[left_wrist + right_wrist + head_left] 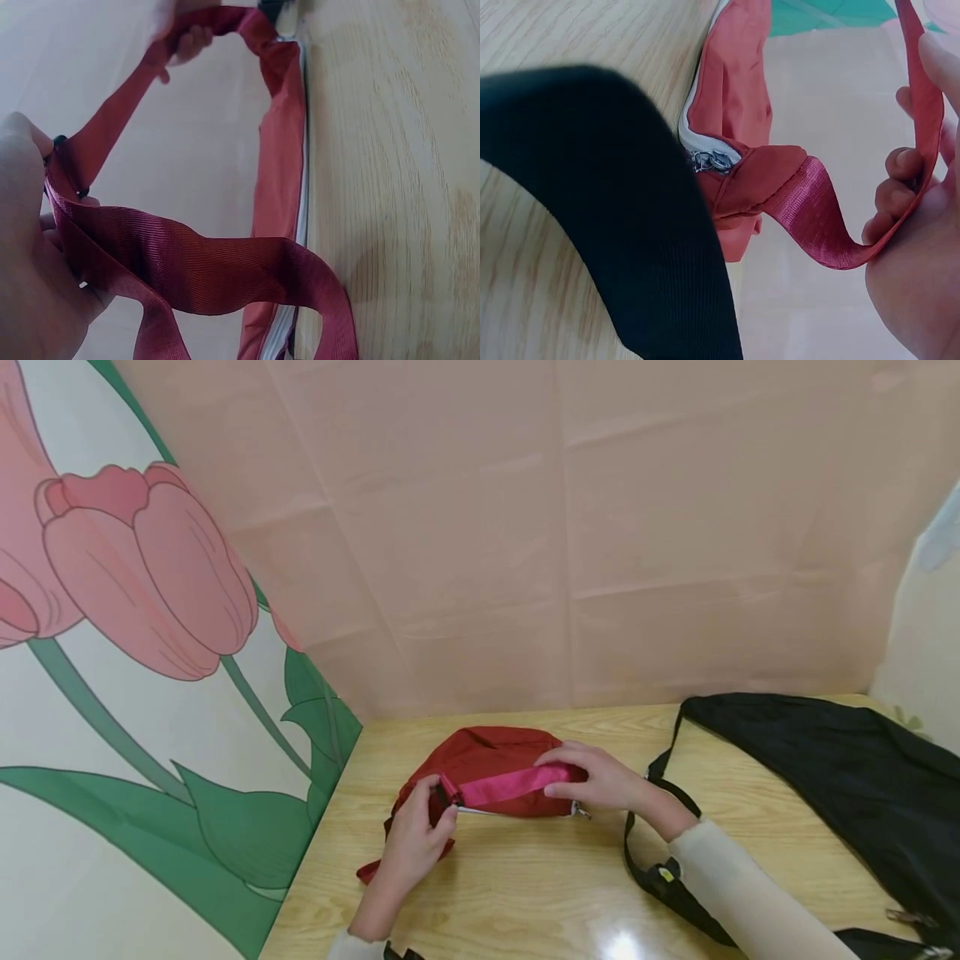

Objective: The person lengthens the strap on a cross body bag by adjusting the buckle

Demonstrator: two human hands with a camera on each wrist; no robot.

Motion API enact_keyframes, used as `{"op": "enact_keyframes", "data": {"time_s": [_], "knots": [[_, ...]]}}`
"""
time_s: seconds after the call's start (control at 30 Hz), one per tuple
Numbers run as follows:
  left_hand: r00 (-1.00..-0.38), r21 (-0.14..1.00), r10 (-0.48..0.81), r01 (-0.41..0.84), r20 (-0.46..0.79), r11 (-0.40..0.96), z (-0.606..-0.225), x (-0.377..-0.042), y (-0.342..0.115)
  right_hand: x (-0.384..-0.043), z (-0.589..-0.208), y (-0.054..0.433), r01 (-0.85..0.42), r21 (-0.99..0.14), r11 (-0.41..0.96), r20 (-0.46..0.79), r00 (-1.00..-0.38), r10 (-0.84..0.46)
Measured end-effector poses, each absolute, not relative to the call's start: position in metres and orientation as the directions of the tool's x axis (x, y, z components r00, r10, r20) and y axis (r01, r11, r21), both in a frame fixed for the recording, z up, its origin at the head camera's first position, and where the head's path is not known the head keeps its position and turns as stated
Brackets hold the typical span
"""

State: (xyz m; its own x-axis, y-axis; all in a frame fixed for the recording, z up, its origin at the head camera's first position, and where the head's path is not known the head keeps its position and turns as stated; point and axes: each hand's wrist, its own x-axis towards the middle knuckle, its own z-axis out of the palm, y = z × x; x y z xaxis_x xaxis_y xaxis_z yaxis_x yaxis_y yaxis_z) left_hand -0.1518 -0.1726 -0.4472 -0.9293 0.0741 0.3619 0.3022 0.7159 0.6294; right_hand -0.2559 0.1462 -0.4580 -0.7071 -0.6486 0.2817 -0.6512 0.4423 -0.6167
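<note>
A red waist bag (480,752) rests on the wooden table, its pale zipper along the near edge. Above it, a red-pink webbing strap (498,787) stretches between both hands. My left hand (415,839) pinches the strap at a dark slider buckle (60,142); a loose loop of webbing (202,274) hangs below in the left wrist view. My right hand (603,778) grips the strap nearer the bag's right end, with fingers curled around it in the right wrist view. Close by, a metal zipper pull (714,160) sits where the strap joins the bag.
To the right lies a black bag (817,760) with a black strap (686,902) that runs beneath my right forearm. That strap looms large in the right wrist view. Behind the wooden table (525,893) hangs a pinkish sheet (562,527); a tulip-patterned panel (150,577) stands at left.
</note>
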Motion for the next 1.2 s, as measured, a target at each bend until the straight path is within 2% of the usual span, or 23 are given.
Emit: {"op": "enact_keyframes", "data": {"time_s": [0.63,0.87,1.2], "knots": [[-0.931,0.63,0.069,0.296,0.36,0.718,-0.445,-0.151,-0.176,-0.261,-0.46,0.152,-0.638,-0.638,0.431,0.277,-0.713,-0.644],[-0.92,0.63,0.066,0.315,0.386,0.71,-0.445,-0.151,-0.179,-0.263,-0.462,0.158,-0.619,-0.662,0.422,0.284,-0.728,-0.624],[-0.919,0.634,0.079,0.327,0.387,0.701,-0.444,-0.151,-0.181,-0.263,-0.458,0.164,-0.557,-0.712,0.427,0.231,-0.761,-0.606]]}}
